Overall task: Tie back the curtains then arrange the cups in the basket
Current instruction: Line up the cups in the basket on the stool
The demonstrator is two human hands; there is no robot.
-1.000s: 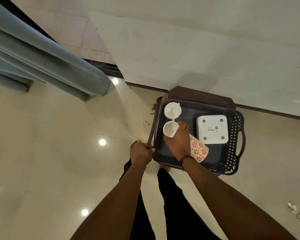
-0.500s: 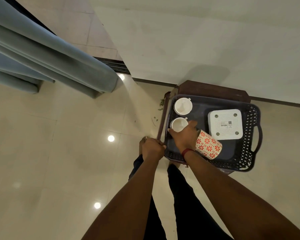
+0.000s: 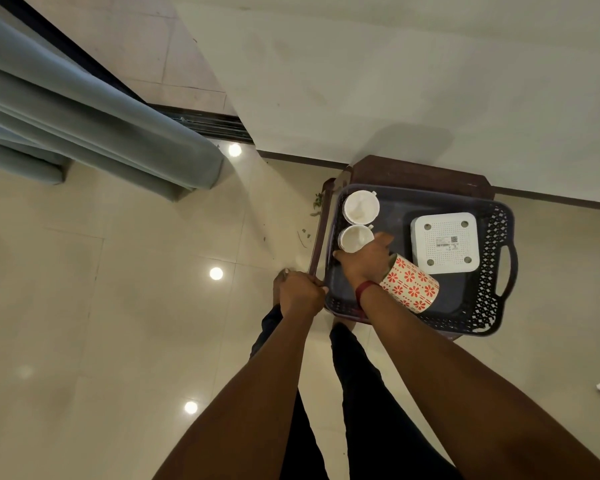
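The patterned cup (image 3: 411, 289) lies on its side in the basket (image 3: 492, 306), its long axis running from the right hand (image 3: 362, 263) toward the near-right corner. That hand's fingers (image 3: 383, 239) spread against the near white cup (image 3: 352, 237); grip unclear. The left hand (image 3: 300, 296) clenches the surface (image 3: 420, 173) edge.

The head view looks steeply down from above the person's own forearms and legs (image 3: 357, 393) onto a dark plastic basket (image 3: 492, 237), which sits right of the frame's middle. The camera is near: the left hand (image 3: 300, 294) and right hand (image 3: 364, 259) both reach the basket. The lens is wide. Beyond the basket it takes in the pale wall (image 3: 395, 81), and left of the basket the tiled floor (image 3: 101, 306) and, far off at the upper left, a grey-blue curtain (image 3: 94, 126).
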